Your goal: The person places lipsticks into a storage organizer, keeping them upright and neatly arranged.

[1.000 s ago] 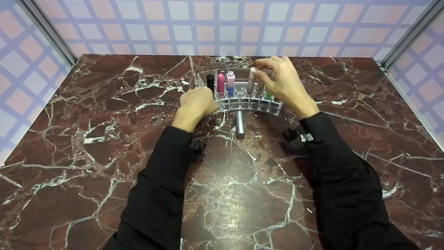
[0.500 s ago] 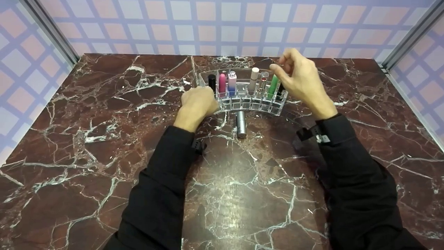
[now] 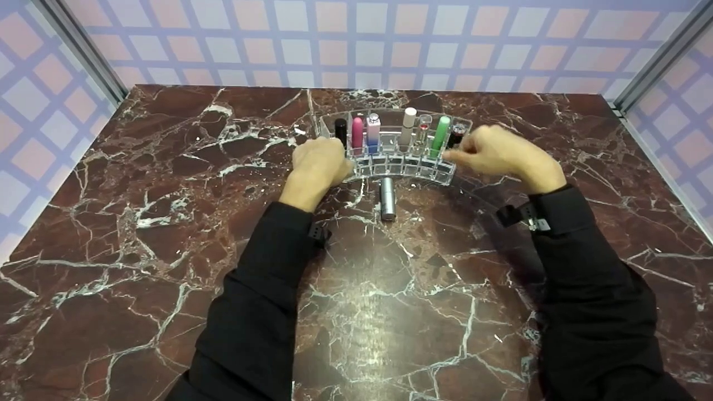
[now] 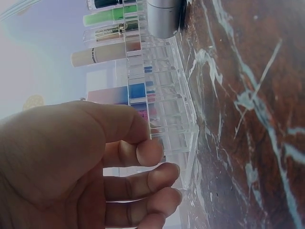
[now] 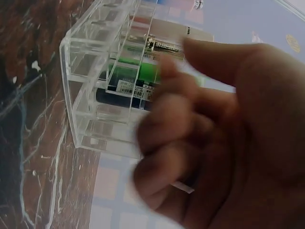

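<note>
A clear acrylic lipstick organizer [image 3: 412,168] stands towards the back of the table, curved, with tubes upright in its rear slots. My left hand [image 3: 320,161] grips its left end, thumb and index finger at the end wall in the left wrist view. My right hand [image 3: 496,153] is beside its right end, fingers loosely bent, with nothing visible in them; it is blurred in the right wrist view. Nearest to it are a black tube [image 3: 457,135] and a green tube [image 3: 440,136]. A silver tube [image 3: 387,199] lies on the table before the organizer.
Other upright tubes are a black one [image 3: 340,131], a pink one [image 3: 357,133], a pink-and-blue one [image 3: 372,133], a beige one with a white cap [image 3: 408,128] and a clear-capped one [image 3: 423,133]. Checked panels [image 3: 367,44] border the marbled table [image 3: 167,278].
My right hand has moved away from the white-capped tube, rightwards past the green tube, then down to the organizer's right end. The left hand has stayed at the left end.
</note>
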Demonstrator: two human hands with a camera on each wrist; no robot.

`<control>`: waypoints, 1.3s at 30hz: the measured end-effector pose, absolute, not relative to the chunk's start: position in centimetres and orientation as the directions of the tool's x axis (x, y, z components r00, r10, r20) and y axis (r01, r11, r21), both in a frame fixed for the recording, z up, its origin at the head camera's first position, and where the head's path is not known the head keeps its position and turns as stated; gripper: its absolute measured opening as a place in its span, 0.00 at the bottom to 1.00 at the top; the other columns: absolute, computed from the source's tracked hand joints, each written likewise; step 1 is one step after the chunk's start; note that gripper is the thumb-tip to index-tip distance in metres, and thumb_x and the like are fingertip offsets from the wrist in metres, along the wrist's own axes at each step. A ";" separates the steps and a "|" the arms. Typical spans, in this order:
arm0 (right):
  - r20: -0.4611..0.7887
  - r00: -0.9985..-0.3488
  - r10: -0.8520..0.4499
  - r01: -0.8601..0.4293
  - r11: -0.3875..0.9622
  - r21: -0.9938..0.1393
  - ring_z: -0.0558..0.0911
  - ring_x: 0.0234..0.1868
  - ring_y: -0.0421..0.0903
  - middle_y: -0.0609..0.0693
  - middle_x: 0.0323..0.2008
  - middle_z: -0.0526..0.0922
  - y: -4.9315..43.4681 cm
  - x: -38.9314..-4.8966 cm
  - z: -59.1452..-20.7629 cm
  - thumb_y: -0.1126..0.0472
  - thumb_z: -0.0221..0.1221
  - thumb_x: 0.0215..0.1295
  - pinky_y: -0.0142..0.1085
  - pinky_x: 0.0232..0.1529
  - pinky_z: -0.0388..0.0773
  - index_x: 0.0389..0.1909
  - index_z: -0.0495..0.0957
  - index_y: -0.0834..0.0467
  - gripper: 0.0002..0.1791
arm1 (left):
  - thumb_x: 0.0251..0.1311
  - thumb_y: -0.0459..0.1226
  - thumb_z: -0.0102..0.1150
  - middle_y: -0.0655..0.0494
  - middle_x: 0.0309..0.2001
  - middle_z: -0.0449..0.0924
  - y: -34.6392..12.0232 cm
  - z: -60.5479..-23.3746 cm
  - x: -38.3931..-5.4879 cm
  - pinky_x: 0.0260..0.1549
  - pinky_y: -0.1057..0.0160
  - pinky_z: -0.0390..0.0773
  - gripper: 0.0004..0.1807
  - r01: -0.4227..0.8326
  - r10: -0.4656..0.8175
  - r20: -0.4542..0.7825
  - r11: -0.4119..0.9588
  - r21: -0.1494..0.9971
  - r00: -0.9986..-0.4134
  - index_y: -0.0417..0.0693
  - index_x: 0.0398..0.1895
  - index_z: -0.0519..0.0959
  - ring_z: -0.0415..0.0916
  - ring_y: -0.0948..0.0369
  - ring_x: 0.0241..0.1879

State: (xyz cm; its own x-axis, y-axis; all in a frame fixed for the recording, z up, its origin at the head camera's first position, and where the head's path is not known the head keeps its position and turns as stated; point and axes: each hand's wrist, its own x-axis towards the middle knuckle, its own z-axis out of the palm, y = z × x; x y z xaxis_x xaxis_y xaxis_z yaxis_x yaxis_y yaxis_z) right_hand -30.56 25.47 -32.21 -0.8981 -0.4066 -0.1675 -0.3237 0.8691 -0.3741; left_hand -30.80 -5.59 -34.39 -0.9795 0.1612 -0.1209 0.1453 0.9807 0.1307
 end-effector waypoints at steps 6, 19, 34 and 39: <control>-0.367 -0.843 -0.395 -0.281 0.903 -0.325 0.83 0.21 0.46 0.52 0.23 0.83 25.3 -31.0 -32.9 0.44 0.50 0.81 0.42 0.37 0.82 0.38 0.85 0.61 0.26 | 0.70 0.44 0.54 0.49 0.30 0.77 -5.6 -34.4 -30.8 0.22 0.62 0.70 0.14 0.157 0.173 -0.127 0.980 0.121 -0.977 0.42 0.34 0.80 0.69 0.57 0.25; -0.412 -0.838 -0.359 -0.212 0.908 -0.361 0.83 0.22 0.44 0.54 0.26 0.83 25.0 -31.3 -33.6 0.47 0.47 0.83 0.40 0.29 0.84 0.40 0.84 0.64 0.27 | 0.77 0.46 0.51 0.48 0.32 0.79 -6.6 -34.2 -30.8 0.28 0.58 0.76 0.19 0.300 0.310 -0.130 0.950 0.090 -0.942 0.41 0.34 0.81 0.72 0.55 0.27; -0.410 -0.836 -0.364 -0.224 0.910 -0.350 0.84 0.22 0.44 0.54 0.26 0.84 25.0 -31.3 -33.7 0.46 0.47 0.83 0.40 0.30 0.84 0.41 0.84 0.64 0.27 | 0.74 0.41 0.51 0.39 0.43 0.84 -6.4 -34.3 -30.8 0.39 0.48 0.83 0.16 0.272 0.283 -0.106 0.956 0.105 -0.953 0.37 0.39 0.82 0.81 0.46 0.37; -0.414 -0.835 -0.364 -0.221 0.909 -0.353 0.84 0.22 0.44 0.54 0.26 0.85 25.0 -31.3 -33.7 0.46 0.47 0.83 0.40 0.30 0.84 0.41 0.84 0.64 0.27 | 0.73 0.40 0.51 0.40 0.41 0.84 -6.3 -34.3 -30.6 0.38 0.49 0.84 0.15 0.276 0.286 -0.097 0.956 0.105 -0.953 0.38 0.37 0.82 0.80 0.48 0.35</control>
